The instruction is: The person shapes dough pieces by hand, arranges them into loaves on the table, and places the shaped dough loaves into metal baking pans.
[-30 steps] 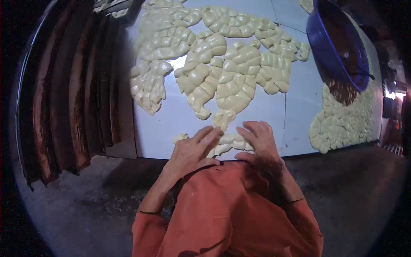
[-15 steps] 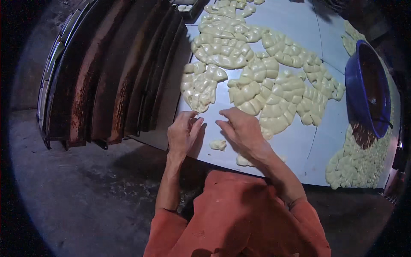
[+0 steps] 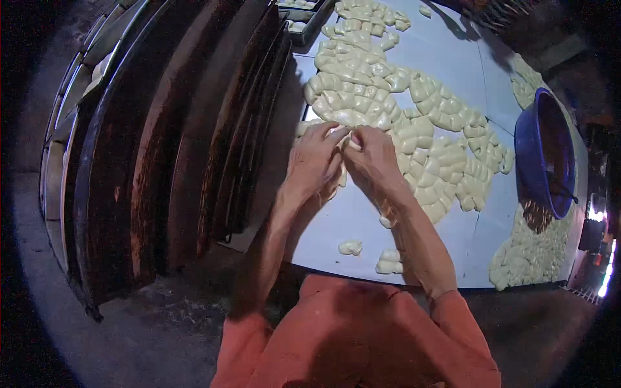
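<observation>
My left hand (image 3: 315, 158) and my right hand (image 3: 373, 155) meet over the left part of a spread of pale, glossy dough pieces (image 3: 354, 100). Both have bent fingers, and a bit of dough (image 3: 354, 140) shows pinched between their fingertips. Part of the dough under and behind my hands is hidden by them. Closer to my body lie a small loose dough lump (image 3: 350, 247) and a short pair of joined pieces (image 3: 389, 262), the latter beside my right forearm.
The dough lies on a white table (image 3: 323, 236). A blue basin (image 3: 527, 152) leans at the right, above a flattened bumpy dough mass (image 3: 527, 258). Tall, rusty dark metal panels (image 3: 155, 155) stand along the left. Trays (image 3: 304, 32) holding pale pieces sit at the far left corner.
Both hands have moved forward and together, from apart near the table's front edge to meeting at the dough. The view has shifted, showing more of the metal panels.
</observation>
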The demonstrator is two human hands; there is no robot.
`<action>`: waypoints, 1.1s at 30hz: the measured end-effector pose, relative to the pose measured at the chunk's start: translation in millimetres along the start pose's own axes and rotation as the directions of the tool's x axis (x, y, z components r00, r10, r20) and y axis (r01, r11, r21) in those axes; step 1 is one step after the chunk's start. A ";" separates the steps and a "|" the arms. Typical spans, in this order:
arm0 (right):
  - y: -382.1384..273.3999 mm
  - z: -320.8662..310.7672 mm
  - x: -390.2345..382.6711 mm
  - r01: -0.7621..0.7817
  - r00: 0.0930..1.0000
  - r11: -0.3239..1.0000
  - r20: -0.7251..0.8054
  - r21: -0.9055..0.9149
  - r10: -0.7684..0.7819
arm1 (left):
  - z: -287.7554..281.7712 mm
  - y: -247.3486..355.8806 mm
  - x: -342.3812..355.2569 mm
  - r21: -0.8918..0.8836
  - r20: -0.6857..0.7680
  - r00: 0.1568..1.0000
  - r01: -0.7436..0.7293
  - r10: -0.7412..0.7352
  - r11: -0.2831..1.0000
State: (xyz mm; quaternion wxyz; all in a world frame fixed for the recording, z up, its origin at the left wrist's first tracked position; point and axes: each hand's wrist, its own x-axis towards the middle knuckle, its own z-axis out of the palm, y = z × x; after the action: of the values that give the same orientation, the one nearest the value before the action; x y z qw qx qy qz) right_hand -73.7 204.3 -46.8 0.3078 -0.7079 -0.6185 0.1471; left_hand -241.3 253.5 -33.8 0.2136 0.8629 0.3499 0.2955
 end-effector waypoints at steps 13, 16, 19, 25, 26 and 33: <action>-8.8 -30.8 -4.4 -0.523 0.837 0.375 0.378 0.765 0.396 | 19.6 -14.0 20.0 -0.076 0.154 0.980 -0.113 0.124 0.991; -3.7 -48.3 -12.3 -0.458 0.879 0.420 0.330 0.784 0.344 | 22.0 -19.0 21.6 -0.014 0.190 0.969 -0.158 0.158 0.987; -10.1 -83.6 -33.5 -0.441 0.844 0.126 0.363 0.888 0.395 | 25.5 -27.0 15.1 0.026 0.221 0.966 -0.145 0.136 0.989; -10.2 -133.2 -83.7 -0.282 0.870 0.115 0.203 0.953 0.449 | 25.1 13.1 4.9 0.107 0.100 0.992 -0.086 0.076 0.991; -5.6 -133.2 -92.1 -0.325 0.833 0.104 0.233 0.940 0.502 | 22.2 32.7 5.0 -0.011 0.129 0.990 -0.047 0.049 0.999; 23.3 -145.8 -138.4 -0.398 0.803 0.292 0.177 0.870 0.569 | 56.5 136.7 3.9 -0.627 0.511 0.857 0.423 -0.065 0.653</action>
State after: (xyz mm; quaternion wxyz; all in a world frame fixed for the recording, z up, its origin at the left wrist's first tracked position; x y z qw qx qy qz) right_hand 3.9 32.6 26.8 0.6158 -0.6074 -0.1795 0.4685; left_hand -136.5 156.5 4.9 0.6476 0.6946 0.2629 0.1707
